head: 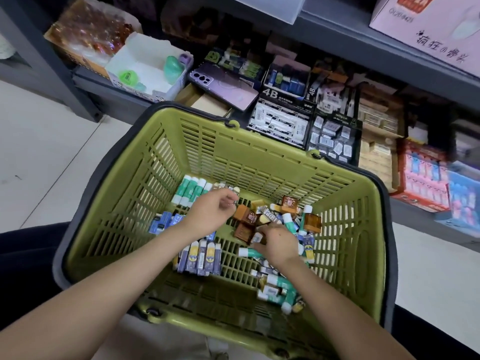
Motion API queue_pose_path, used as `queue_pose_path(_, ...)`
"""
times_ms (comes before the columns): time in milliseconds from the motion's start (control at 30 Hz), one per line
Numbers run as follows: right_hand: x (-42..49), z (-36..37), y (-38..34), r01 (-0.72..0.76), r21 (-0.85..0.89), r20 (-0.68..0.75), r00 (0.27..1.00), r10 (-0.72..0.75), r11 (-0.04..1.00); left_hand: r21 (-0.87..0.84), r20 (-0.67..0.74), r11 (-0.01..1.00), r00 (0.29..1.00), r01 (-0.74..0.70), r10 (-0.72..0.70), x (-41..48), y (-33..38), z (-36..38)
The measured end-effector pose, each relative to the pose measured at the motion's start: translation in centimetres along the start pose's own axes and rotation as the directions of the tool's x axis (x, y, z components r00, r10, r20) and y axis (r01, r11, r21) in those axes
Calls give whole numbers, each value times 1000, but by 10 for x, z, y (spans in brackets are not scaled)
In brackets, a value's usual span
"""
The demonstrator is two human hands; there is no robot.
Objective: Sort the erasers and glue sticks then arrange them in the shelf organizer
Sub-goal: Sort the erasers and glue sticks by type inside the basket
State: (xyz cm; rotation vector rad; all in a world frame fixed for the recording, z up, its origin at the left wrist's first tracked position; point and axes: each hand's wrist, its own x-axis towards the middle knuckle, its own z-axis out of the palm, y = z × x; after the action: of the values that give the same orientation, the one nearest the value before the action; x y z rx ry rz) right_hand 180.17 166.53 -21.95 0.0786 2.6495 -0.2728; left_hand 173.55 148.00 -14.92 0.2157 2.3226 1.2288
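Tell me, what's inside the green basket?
Rows of glue sticks, blue packs, a heap of brown blocks, plus left hand and right hand. Whatever lies under them is hidden.

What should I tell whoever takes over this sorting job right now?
Left hand: fingers curled beside the green glue sticks; its hold is blurred.
Right hand: fingers curled into the mixed pile; grip unclear.
Done: green sticks, a purple row and a blue group lie sorted inside the basket.
Left: sort the pile, then move everything to the shelf boxes.
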Motion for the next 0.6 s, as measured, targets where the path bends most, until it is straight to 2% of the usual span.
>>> queue_pose_path(100, -2, -4, 8, -79, 92, -56, 995, 85, 993, 24, 63, 997, 995, 74, -75, 13, -2, 12)
queue_pose_path(233, 7, -15, 14, -121, 225, -270, 946, 181, 967, 38, 115, 989, 982, 146, -150, 27, -6, 31)
queue_pose_path(300, 14, -17, 15, -123, 166, -304, 937, 169, 978, 48, 121, 985, 978, 164, -169, 31, -9, 40)
queue_pose_path(433, 25, -12, 14, -95, -85, -188, 979, 78, 992, 49, 118, 984, 977, 172, -177, 34, -14, 48)
queue_pose_path(500, 24, -15, 16, -123, 9, -221, 968, 122, 992, 9, 111, 982, 976, 190, -190, 35, -16, 46)
queue_pose_path(567, 21, -27, 16, -131, 225, -259, 947, 189, 965, -35, 95, 980, 977, 194, -190, 35, -15, 42)
queue_pose_path(600, 19, -36, 13, -101, 337, -227, 956, 185, 936, -66, 90, 980, 979, 190, -183, 34, -13, 40)
